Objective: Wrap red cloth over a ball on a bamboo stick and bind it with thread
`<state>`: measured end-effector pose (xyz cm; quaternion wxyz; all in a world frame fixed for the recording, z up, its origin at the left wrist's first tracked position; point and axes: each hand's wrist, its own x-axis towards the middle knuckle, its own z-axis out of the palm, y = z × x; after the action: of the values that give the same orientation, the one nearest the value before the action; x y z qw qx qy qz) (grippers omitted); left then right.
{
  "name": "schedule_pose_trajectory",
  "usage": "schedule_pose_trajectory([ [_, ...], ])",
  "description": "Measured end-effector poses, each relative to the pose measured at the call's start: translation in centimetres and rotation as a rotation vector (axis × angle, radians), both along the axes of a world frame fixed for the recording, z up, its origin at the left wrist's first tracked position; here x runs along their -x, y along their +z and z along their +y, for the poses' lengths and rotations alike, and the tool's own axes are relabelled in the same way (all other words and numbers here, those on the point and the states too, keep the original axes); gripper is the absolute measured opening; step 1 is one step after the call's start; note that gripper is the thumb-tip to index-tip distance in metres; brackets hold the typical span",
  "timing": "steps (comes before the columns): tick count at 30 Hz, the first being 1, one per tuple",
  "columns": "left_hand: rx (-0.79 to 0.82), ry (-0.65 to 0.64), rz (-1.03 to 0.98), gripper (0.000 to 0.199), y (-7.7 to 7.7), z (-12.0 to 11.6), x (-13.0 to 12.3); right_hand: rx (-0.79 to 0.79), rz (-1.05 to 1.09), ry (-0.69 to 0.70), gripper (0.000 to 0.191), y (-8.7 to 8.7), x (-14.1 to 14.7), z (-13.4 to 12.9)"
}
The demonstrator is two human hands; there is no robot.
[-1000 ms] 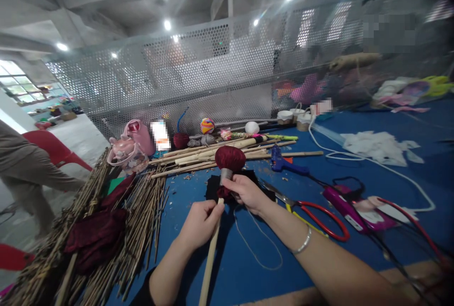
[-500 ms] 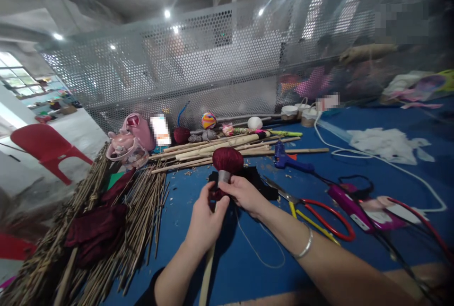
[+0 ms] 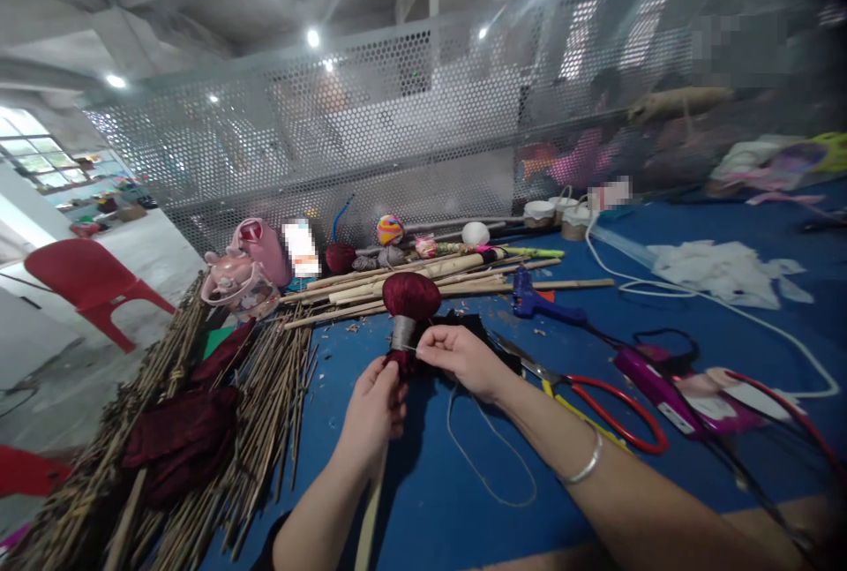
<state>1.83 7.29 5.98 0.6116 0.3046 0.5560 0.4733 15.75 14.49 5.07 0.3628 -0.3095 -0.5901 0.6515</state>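
Note:
My left hand (image 3: pixel 374 403) is wrapped round a pale wooden stick (image 3: pixel 371 509), just below its cloth-covered head. That head is a round bulb of dark red cloth (image 3: pixel 411 295), bound beneath with a band of grey thread (image 3: pixel 403 333). Gathered red cloth shows under the band, partly hidden by my left fingers. To the right of the band, my right hand (image 3: pixel 460 357) pinches the thread and holds it taut. A loose loop of the same thin thread (image 3: pixel 493 496) hangs down onto the blue table below my right wrist.
Scissors with red handles (image 3: pixel 618 412) and a blue glue gun (image 3: pixel 539 297) lie to the right. Wooden sticks (image 3: pixel 456 269) lie across the back. Bundles of thin twigs (image 3: pixel 265 430) and dark red cloth (image 3: pixel 178 439) cover the left. A perforated metal screen (image 3: pixel 397 130) stands behind.
My right hand has come away from the grey band to the right, drawing the thread out. The bulb has shifted slightly left, and my left hand has closed round the stick below.

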Motion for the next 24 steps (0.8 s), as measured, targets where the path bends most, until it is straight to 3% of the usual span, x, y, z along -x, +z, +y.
schedule_pose_trajectory([
  [7, -0.019, -0.098, -0.073, 0.047, 0.9, 0.0, 0.4, 0.110, 0.068, 0.018, 0.035, -0.3, 0.4, 0.2],
  [15, 0.178, -0.370, -0.451, 0.035, -1.1, 1.0, 1.0, 0.105, 0.150, 0.155, 0.034, -0.6, 0.4, -0.1],
  [20, 0.069, -0.167, -0.161, 0.057, -0.9, 0.8, -0.2, 0.103, 0.054, 0.023, 0.034, -0.8, 0.5, 0.1],
  [24, -0.071, -0.057, 0.087, 0.052, -0.5, 0.5, -1.5, 0.099, 0.060, 0.017, 0.037, -1.2, 0.7, 0.3],
])
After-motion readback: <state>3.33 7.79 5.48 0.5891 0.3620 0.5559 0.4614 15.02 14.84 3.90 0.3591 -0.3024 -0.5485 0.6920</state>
